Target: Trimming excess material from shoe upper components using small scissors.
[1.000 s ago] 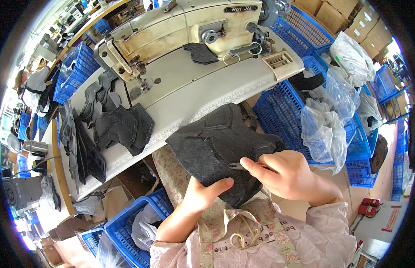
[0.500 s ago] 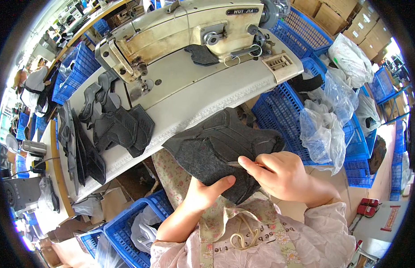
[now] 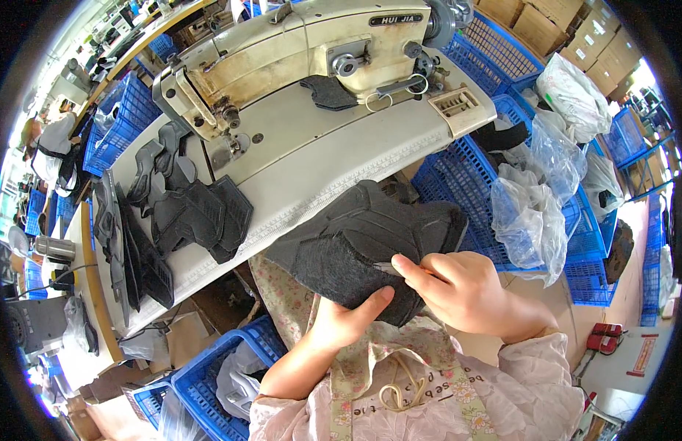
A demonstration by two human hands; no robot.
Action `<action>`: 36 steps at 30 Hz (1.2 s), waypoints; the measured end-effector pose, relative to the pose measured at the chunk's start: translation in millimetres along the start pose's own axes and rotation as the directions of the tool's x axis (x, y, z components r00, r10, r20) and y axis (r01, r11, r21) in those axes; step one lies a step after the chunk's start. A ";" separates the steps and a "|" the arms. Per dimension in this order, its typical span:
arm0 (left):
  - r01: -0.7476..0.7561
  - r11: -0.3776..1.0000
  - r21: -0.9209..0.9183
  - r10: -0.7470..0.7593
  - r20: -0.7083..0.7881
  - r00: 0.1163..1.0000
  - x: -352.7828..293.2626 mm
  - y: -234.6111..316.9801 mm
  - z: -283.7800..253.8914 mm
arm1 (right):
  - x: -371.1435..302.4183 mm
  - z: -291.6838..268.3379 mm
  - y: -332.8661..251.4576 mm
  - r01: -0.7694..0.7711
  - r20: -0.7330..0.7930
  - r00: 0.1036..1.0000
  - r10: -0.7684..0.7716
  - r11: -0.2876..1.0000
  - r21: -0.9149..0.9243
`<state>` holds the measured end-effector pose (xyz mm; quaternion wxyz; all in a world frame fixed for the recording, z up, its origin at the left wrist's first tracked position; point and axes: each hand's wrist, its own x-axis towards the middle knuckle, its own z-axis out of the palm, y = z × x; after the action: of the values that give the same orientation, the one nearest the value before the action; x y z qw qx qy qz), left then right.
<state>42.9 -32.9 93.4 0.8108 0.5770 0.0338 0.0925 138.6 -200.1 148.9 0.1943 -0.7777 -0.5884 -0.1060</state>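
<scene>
Near the counter's front edge (image 3: 282,217), my left hand (image 3: 344,321) pinches the black piece (image 3: 348,226); from its right, my right hand (image 3: 458,290) pinches a tool (image 3: 385,267) pointing left.

Black moulded cloth piece (image 3: 352,239): matt; near flap looks fuzzy, remainder smoother and ridged. Cream sewing machine (image 3: 271,65): painted metal, stained. Blue lattice-walled basket (image 3: 447,176): smooth plastic. Clear crumpled bag (image 3: 533,224): glossy plastic film. Brown square-edged boxes (image 3: 535,28): matt cardboard.

Cardboard cartons (image 3: 543,28) stacked, far right; pale tiled floor (image 3: 629,298), right; wood-edged surface (image 3: 100,294), left; bright light (image 3: 8,191) beyond, far left.
</scene>
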 end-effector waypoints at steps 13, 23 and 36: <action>0.021 1.000 0.008 -0.021 0.034 0.999 1.6 -12.4 -2.9 | -2.4 3.3 7.6 0.009 0.019 1.000 -0.009 1.000 0.028; 0.211 0.844 -0.493 -0.200 0.074 0.977 -0.1 -18.5 -5.0 | -9.3 8.9 8.8 -0.046 -0.004 0.999 0.046 0.999 0.001; 0.161 0.929 -0.335 -0.154 0.047 0.987 -2.0 -27.4 -9.2 | -8.0 3.5 14.1 -0.025 0.042 0.999 0.022 0.997 0.071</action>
<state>42.5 -33.5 64.5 0.9026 0.4261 0.0555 0.0259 149.6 -208.9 140.1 0.2112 -0.7791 -0.5865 -0.0666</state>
